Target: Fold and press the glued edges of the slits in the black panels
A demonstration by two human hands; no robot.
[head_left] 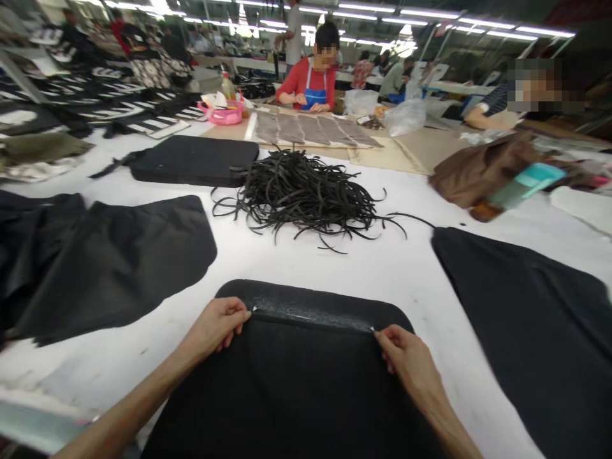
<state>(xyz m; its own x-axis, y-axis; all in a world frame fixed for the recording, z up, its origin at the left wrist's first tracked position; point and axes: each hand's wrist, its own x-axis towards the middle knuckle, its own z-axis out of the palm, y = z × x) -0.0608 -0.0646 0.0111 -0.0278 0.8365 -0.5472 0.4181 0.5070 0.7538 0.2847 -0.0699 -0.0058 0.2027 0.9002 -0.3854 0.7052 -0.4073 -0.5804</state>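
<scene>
As we hold thin strip [310,317] at both ends, left hand [217,326] pinches its left end, fingers curled tight; right hand [406,356] pinches right end same way (hands well apart, strip straight). Strip lies across black rounded panel [310,298] on white table [421,274], close before us. Tangle of black straps [306,191] sits beyond panel, not touching it

3 cloths lie on the table [430,280]. The middle cloth [296,395] is nearest. A thin strip [310,317] runs along its far edge, with the left hand [217,325] holding 1 end and the right hand [406,357] the other. The left cloth [109,261] and right cloth [526,319] lie beside it. Behind it is a pile of straps [306,191]. A flat case [196,159] lies behind and left of the pile, and a bag [478,169] is far right.
</scene>
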